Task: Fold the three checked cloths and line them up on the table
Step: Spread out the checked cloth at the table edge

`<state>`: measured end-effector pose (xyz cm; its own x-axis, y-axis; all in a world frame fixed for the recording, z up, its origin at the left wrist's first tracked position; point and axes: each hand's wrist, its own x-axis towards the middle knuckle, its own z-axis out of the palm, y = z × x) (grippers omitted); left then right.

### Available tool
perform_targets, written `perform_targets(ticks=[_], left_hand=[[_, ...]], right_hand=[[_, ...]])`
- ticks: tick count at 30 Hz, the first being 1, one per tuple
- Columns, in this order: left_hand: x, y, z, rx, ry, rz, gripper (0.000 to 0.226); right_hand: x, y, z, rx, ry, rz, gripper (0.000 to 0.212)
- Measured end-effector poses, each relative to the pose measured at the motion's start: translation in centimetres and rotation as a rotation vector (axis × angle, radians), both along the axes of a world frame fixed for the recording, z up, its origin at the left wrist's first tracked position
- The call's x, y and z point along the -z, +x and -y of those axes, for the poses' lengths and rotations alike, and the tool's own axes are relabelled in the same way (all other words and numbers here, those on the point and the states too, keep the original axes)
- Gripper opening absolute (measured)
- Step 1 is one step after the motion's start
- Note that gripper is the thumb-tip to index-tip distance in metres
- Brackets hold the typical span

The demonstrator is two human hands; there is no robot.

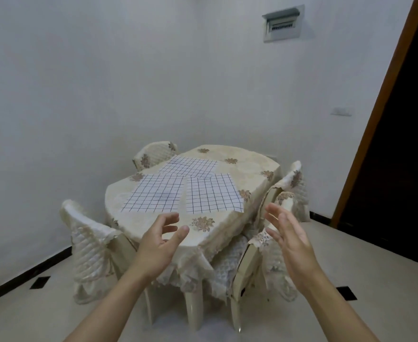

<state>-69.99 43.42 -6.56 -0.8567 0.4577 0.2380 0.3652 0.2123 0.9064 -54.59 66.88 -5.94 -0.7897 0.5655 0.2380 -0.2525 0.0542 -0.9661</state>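
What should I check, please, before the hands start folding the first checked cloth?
1. Left hand free: ok, fingers relaxed, holding nothing.
2. Right hand free: ok, open, holding nothing.
3. All three cloths on the table: ok, near-left cloth, near-right cloth, far cloth.
4. Cloths spread flat, none folded yet: ok.
5. Cloths clear of each other: not ok, the far cloth meets the near-right cloth's far edge; touching or overlapping, cannot tell which.
6. Hands on a cloth: not ok, both hover in the air, touching none.
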Motion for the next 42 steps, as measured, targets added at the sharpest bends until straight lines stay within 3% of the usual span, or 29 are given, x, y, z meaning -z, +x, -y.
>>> perform_targets(ticks=[13,20,25,32,42], left_hand=[[0.0,-19.7,-8.2,0.113,0.087,0.057,0.049],[2.7,-26.0,-11.1,0.137,0.078,0.124,0.045],[4.0,-30.0,-13.9,0.097,0.051,0.139,0.044],[4.7,-34.7,-19.5,0.028,-0.048,0.097,0.042],[7.9,-37.6,-28.0,0.031,-0.112,0.167,0.032]], right_hand=[[-0.7,-16.5,-5.0,0.161,0.018,-0.006,0.075],[1.8,-23.3,-7.5,0.217,0.020,0.053,0.041],[3.6,-28.8,-10.9,0.165,-0.028,0.098,0.048],[4.5,-35.8,-17.6,0.107,-0.069,0.039,0.040],[7.9,-39.8,-25.6,0.082,-0.139,0.120,0.045]])
